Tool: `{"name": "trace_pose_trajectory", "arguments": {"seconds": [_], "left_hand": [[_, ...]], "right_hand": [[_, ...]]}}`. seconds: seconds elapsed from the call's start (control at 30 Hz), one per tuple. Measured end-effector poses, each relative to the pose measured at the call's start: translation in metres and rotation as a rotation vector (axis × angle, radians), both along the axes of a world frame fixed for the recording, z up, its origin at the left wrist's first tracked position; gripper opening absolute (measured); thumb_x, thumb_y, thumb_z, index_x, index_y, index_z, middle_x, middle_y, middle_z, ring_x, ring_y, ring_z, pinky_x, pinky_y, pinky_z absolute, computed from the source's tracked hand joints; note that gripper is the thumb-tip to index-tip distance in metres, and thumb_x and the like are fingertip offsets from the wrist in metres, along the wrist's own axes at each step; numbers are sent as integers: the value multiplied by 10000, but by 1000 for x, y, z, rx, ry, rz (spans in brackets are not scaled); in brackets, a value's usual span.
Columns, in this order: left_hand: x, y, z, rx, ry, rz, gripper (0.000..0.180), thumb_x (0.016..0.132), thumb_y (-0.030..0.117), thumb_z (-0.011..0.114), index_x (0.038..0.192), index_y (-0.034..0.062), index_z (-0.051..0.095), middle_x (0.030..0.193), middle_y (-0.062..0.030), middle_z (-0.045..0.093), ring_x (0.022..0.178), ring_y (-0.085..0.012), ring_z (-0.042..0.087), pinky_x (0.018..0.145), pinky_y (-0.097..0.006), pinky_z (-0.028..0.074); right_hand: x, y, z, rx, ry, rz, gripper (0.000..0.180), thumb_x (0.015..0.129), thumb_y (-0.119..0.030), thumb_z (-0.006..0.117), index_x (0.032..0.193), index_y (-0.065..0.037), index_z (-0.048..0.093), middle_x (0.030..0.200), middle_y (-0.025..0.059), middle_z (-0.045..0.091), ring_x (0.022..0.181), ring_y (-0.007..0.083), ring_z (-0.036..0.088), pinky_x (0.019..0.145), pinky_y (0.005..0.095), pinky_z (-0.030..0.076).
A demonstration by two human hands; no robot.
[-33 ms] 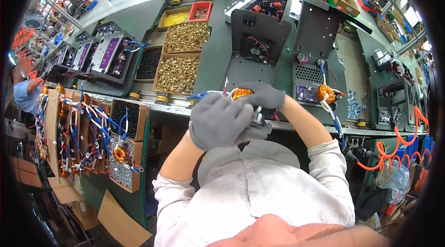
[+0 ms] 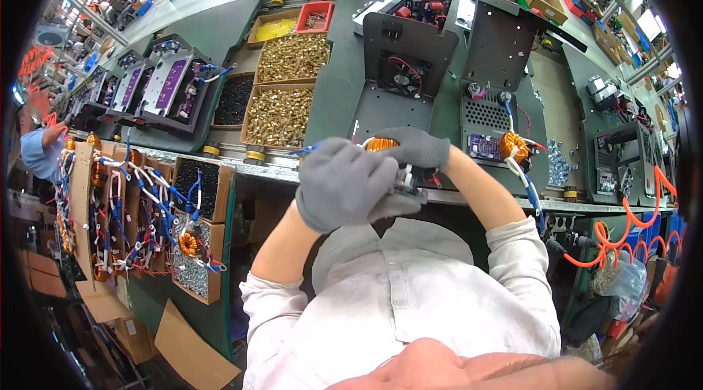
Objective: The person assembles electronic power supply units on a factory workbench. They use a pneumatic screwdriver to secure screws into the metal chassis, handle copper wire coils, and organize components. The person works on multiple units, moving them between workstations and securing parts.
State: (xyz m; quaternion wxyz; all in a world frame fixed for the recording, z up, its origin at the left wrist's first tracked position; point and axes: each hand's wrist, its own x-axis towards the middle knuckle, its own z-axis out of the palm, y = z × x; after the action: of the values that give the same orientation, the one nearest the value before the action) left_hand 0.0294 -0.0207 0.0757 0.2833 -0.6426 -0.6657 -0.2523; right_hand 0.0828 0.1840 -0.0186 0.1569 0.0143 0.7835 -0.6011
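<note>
Using mid-picture as the clock centre: stiff-looking black metal case at 1 o'clock, heap of shiny, knobbly brass bits at 10. Grey-gloved left hand is half curled, can't tell what it's gripping. Right hand is cupped over the orange coil, just off centre toward 1. Rounded, ridged, glossy windings; I'd guess dense and slick, so grab the outer curve gently.
</note>
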Motion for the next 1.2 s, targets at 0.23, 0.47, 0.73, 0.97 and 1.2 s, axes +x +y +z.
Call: {"name": "trace_pose_trajectory", "arguments": {"seconds": [0.23,0.47,0.73,0.97,1.2], "left_hand": [[-44,-25,-8,150,-229,36,621,836,686,562,794,79,687,703,-43,634,655,-229,626,693,-353,463],[-77,-72,-25,394,-709,101,532,923,516,583,970,-4,689,935,-112,662,917,-228,624,829,-347,462],[-43,-130,-33,701,-751,390,411,1030,290,412,1005,-44,649,946,-116,670,914,-230,621,855,-355,468],[22,-59,-37,173,-484,-20,201,787,117,660,982,82,694,853,-104,645,823,-290,620,783,-389,482],[52,54,-106,-220,-361,-271,551,788,222,711,1286,89,517,1178,-132,591,1086,-285,566,934,-433,433]], "right_hand": [[29,14,52,508,326,71,837,795,-605,658,1373,-24,484,1233,211,570,1126,365,567,985,423,423],[8,-33,72,1010,702,33,783,690,-617,724,1122,26,603,818,163,678,804,334,683,764,405,534],[-29,-66,154,1318,51,476,582,776,-604,566,789,-56,760,792,156,715,756,300,704,700,390,551],[-98,-76,142,1236,183,95,534,825,-569,551,876,-83,765,816,117,716,775,271,707,725,379,544],[40,-71,95,605,1364,-375,355,751,-180,713,1079,-61,644,879,80,604,829,293,606,763,430,502]]}}
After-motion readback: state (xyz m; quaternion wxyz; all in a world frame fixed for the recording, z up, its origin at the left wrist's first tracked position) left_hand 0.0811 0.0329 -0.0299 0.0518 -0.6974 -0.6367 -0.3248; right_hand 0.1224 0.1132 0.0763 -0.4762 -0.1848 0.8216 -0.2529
